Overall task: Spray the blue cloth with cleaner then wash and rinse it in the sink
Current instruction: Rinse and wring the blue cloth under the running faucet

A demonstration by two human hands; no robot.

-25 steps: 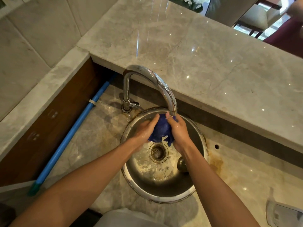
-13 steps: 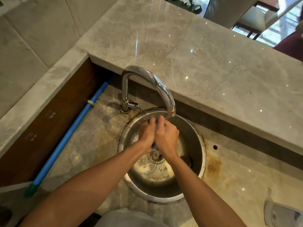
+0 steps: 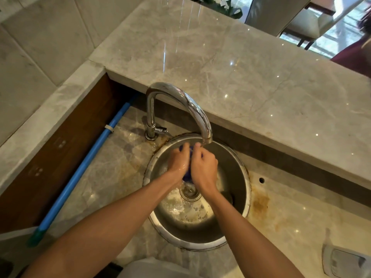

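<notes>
a: where's the blue cloth right now?

b: from my feed, it's bunched between both hands over the round steel sink, just under the chrome faucet spout. only slivers of blue show, at the fingertips and below the palms.

a: and the fingers?

b: left hand has its fingers curled round the cloth, right hand curled round it from the other side, knuckles up, the two hands pressed together. the left hand looks wet.

a: anything else nearby?

b: the drain sits below the hands, a blue pipe lies along the stained marble counter on the left.
</notes>
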